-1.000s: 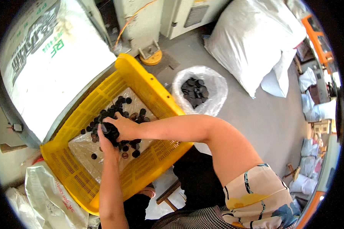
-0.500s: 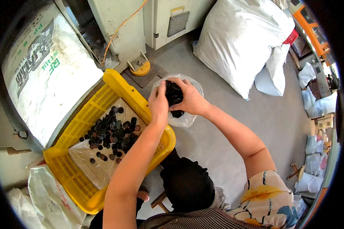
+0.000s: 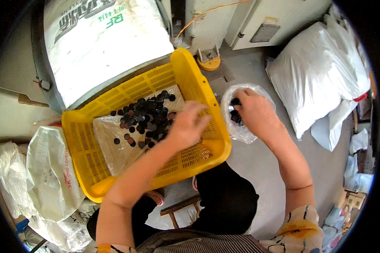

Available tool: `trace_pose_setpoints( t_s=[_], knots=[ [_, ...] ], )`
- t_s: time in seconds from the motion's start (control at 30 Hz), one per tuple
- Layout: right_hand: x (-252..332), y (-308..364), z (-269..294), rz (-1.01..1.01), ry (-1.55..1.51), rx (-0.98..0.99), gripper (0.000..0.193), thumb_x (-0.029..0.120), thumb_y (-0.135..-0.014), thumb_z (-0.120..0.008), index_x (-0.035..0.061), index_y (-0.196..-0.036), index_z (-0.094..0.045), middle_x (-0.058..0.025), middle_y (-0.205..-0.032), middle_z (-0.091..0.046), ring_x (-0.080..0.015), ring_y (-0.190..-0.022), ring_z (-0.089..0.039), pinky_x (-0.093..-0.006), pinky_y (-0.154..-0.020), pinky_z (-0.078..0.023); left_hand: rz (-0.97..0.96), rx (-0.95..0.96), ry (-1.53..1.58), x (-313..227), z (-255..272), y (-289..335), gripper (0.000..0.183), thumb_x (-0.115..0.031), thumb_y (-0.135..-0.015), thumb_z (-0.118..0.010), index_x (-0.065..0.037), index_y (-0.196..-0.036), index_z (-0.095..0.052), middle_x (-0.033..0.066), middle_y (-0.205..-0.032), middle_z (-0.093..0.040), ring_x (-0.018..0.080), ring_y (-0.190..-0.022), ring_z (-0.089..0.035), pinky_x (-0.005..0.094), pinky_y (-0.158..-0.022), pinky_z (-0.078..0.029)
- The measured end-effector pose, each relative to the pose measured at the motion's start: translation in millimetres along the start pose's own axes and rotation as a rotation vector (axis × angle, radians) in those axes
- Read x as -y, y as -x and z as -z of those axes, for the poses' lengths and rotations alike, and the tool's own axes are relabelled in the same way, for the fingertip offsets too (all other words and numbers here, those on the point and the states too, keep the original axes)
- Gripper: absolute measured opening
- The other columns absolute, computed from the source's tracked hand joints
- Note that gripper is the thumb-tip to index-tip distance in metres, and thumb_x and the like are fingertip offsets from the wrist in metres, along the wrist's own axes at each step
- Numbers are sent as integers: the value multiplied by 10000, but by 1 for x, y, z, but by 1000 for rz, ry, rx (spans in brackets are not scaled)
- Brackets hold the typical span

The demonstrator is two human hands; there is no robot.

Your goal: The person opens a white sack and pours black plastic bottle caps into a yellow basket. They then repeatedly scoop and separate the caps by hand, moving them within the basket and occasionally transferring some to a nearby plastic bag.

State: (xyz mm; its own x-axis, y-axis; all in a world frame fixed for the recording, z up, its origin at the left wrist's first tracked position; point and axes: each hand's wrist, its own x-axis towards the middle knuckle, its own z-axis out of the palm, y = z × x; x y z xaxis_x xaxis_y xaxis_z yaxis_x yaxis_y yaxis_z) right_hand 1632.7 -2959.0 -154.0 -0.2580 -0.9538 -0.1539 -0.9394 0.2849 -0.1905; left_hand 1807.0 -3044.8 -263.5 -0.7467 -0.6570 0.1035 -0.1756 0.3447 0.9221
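Observation:
My left hand [image 3: 190,126] hangs over the right end of a yellow plastic basket [image 3: 209,90], slightly blurred, its fingers bent but apart with nothing visible in them. Small round black discs [image 3: 150,116], some brownish, lie in a loose pile on a plastic-wrapped board [image 3: 109,147] inside the basket. To the right of the basket, a clear plastic bag [image 3: 242,134] stands on the floor with more black discs [image 3: 235,114] in it. My right hand [image 3: 256,110] reaches into the bag's mouth, fingers curled around discs there; its fingertips are partly hidden.
Beyond the basket leans a large white printed sack [image 3: 109,46]. A big white sack [image 3: 318,71] rests at the far right, near a pale metal cabinet [image 3: 278,21]. Plastic bags [image 3: 50,173] crowd the left side. A wooden stool [image 3: 181,208] is between my legs.
Both hands were together around black discs at the bag; my left hand has moved left, over the basket. My right hand stays at the bag. The view has shifted, and my knee shows more.

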Motion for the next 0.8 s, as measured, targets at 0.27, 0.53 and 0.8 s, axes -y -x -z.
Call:
trace_pose_setpoints(
  t_s=[0.27,0.53,0.8],
  knots=[
    [130,-186,-203,106,-15,631,569,316,-895,-557,-36,-1298,-363,-206,-1093,-599,-353,-1001,-571,-423,-835,-475,757,111,-558,214,120,78,450,-193,-829,-634,50,-1176,-482,300,-1082,-515,426,-959,-524,467,-836,-458],
    [139,-255,-343,171,-510,-43,103,47,-795,-632,-10,-868,-677,-175,-813,-667,-317,-746,-646,-389,-681,-504,705,81,-352,243,148,124,375,-184,-813,-641,14,-1114,-537,239,-1101,-548,376,-999,-547,430,-847,-453],
    [117,-233,-279,265,-452,300,130,53,-821,-633,-29,-916,-669,-115,-797,-675,-158,-679,-638,-303,-660,-506,612,35,-526,274,143,149,430,-157,-802,-629,32,-1166,-501,231,-1019,-596,379,-1005,-555,417,-846,-457]
  ],
)
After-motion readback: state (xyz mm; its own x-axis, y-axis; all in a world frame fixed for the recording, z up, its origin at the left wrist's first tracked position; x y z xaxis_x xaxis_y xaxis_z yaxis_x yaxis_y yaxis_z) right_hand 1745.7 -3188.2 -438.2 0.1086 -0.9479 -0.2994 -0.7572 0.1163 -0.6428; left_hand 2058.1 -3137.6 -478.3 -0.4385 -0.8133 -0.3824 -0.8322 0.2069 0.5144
